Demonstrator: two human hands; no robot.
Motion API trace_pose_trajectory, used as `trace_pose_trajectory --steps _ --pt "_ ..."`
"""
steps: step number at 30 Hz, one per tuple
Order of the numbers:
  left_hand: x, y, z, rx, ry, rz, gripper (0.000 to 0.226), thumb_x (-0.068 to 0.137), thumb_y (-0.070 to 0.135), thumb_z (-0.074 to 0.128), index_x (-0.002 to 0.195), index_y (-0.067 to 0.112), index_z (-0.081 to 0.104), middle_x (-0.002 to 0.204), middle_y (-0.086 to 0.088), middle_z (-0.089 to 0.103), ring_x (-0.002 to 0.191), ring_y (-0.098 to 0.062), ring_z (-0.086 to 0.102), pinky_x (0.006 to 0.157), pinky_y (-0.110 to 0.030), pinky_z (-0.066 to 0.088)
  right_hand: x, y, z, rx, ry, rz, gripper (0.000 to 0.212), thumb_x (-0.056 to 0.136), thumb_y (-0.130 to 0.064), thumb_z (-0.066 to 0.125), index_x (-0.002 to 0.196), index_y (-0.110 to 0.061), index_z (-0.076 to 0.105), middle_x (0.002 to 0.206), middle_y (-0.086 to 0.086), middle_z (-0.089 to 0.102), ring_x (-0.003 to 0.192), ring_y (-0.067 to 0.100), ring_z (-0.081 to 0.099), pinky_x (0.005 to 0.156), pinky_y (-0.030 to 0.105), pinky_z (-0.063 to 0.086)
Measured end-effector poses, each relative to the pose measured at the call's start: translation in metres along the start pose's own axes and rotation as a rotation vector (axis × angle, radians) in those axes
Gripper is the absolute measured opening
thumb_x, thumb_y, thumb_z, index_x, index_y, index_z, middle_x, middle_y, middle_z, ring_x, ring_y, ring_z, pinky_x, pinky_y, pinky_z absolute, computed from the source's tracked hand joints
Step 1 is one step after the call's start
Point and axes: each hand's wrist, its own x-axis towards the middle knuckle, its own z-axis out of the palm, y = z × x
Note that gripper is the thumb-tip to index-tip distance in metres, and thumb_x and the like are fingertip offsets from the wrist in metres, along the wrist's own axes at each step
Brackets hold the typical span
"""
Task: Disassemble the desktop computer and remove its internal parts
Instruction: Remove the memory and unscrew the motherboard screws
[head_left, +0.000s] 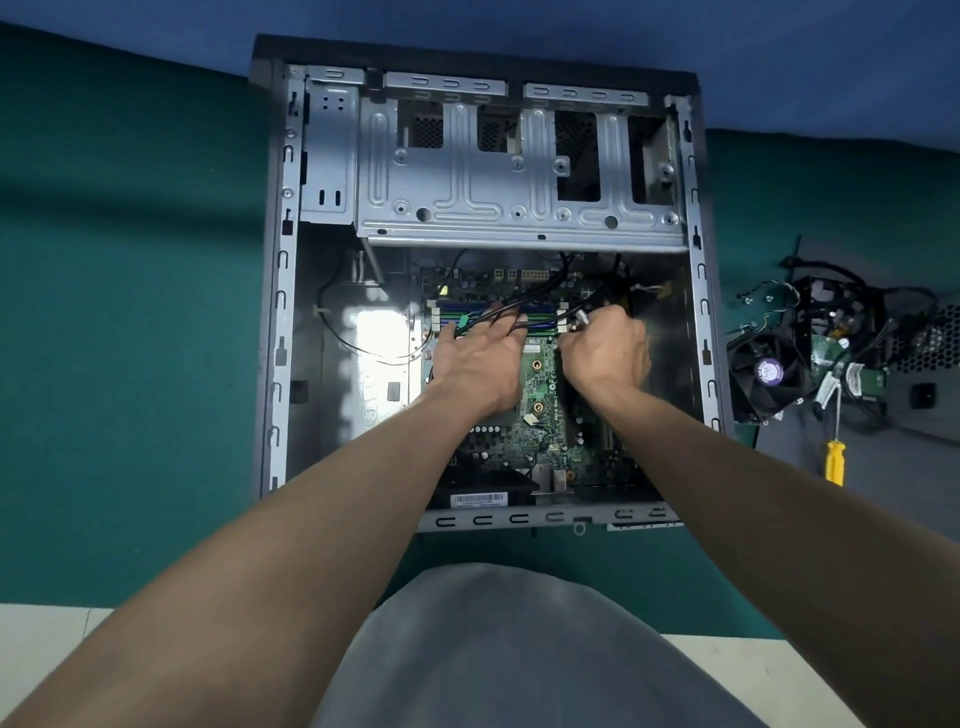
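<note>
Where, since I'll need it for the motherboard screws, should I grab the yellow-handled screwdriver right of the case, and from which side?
Grip the screwdriver by its yellow handle, coming from above on the near side. The handle points toward you and lies free, while the shaft runs into the pile of removed parts.

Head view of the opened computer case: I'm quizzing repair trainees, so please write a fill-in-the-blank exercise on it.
The screwdriver right of the computer case has a ____ handle.
The motherboard inside the case is ____.
The right hand pinches a ____ connector.
The hub label of the removed fan is ____.
Missing words: yellow, green, white, purple.
</note>
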Motion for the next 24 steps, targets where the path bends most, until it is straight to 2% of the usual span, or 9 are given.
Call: trace_pose_trajectory --steps 5,11,13,15,20,21,22,23,24 --pt "-0.001 0.004 -0.003 0.039 -0.008 0.002 0.071 0.095 0.022 0.049 0.154 0.028 0.011 0.162 0.009 0.002 0.148 -0.015 0.007 0.12 -0.05 0.003 -0.018 -0.004 -0.023 0.138 0.016 -0.079 0.01 0.085 -0.017 0.065 0.078 -0.011 0.069 0.058 -0.004 0.052 0.047 0.007 0.044 0.034 0.014 0.026" --pt "-0.009 0.024 -0.009 0.09 -0.038 -0.016 0.068 0.097 0.037 0.043 0.154 0.018 0.012 0.163 -0.004 0.002 0.149 -0.022 0.005 0.118 -0.051 -0.005 -0.043 -0.005 -0.092 0.371 0.145 -0.274 0.015 0.079 -0.021 0.068 0.065 -0.015 0.069 0.059 -0.002 0.065 0.057 0.016 0.06 0.053 0.024 0.044" --pt "-0.012 0.034 -0.009 0.087 -0.077 -0.036 0.073 0.097 0.04 0.046 0.154 0.016 0.008 0.162 -0.008 -0.007 0.149 -0.024 -0.003 0.117 -0.052 -0.009 -0.039 0.018 -0.117 0.419 0.202 -0.273 0.012 0.076 -0.021 0.068 0.066 -0.015 0.072 0.057 -0.008 0.064 0.055 0.006 0.06 0.054 0.019 0.047" --pt "-0.014 0.045 -0.006 0.073 -0.124 -0.037 0.072 0.098 0.04 0.046 0.154 0.015 0.008 0.16 -0.01 -0.015 0.148 -0.025 -0.009 0.118 -0.052 -0.007 -0.03 0.054 -0.133 0.467 0.207 -0.234 0.011 0.075 -0.019 0.07 0.064 -0.018 0.071 0.053 -0.017 0.059 0.049 -0.005 0.055 0.048 0.006 0.038" --pt "-0.023 0.064 0.009 0.055 -0.199 -0.028 0.073 0.095 0.049 0.05 0.153 0.016 0.019 0.16 -0.009 -0.016 0.149 -0.027 -0.002 0.119 -0.046 0.012 -0.013 0.156 -0.112 0.379 0.073 -0.043 0.031 0.075 -0.015 0.07 0.048 -0.018 0.054 0.045 -0.008 0.05 0.048 0.013 0.044 0.049 0.025 0.035" --pt "-0.025 0.065 0.012 0.062 -0.19 -0.026 0.075 0.095 0.05 0.05 0.153 0.017 0.017 0.16 -0.009 -0.014 0.148 -0.027 -0.005 0.119 -0.046 0.011 -0.014 0.172 -0.1 0.316 0.027 -0.039 0.03 0.076 -0.014 0.07 0.05 -0.015 0.055 0.047 -0.002 0.052 0.056 0.01 0.055 0.051 0.028 0.037" --pt "-0.026 0.065 0.014 0.072 -0.176 -0.024 0.076 0.095 0.05 0.051 0.154 0.018 0.015 0.161 -0.01 -0.013 0.148 -0.026 -0.007 0.118 -0.046 0.009 -0.015 0.185 -0.087 0.254 -0.024 -0.041 0.027 0.078 -0.013 0.069 0.053 -0.01 0.058 0.051 0.004 0.056 0.063 0.005 0.047 0.054 0.029 0.04" --pt "-0.028 0.064 0.015 0.08 -0.164 -0.023 0.077 0.095 0.05 0.051 0.154 0.019 0.014 0.161 -0.01 -0.012 0.148 -0.026 -0.008 0.118 -0.046 0.007 -0.016 0.195 -0.074 0.2 -0.079 -0.04 0.024 0.08 -0.014 0.067 0.057 -0.007 0.06 0.058 0.01 0.061 0.069 0.022 0.064 0.058 0.031 0.046" --pt "-0.029 0.062 0.016 0.082 -0.158 -0.023 0.076 0.094 0.051 0.051 0.154 0.019 0.015 0.161 -0.01 -0.012 0.148 -0.026 -0.008 0.118 -0.046 0.005 -0.017 0.202 -0.061 0.162 -0.13 -0.039 0.022 0.082 -0.015 0.065 0.062 -0.006 0.063 0.066 0.014 0.065 0.066 0.032 0.058 0.064 0.033 0.051"
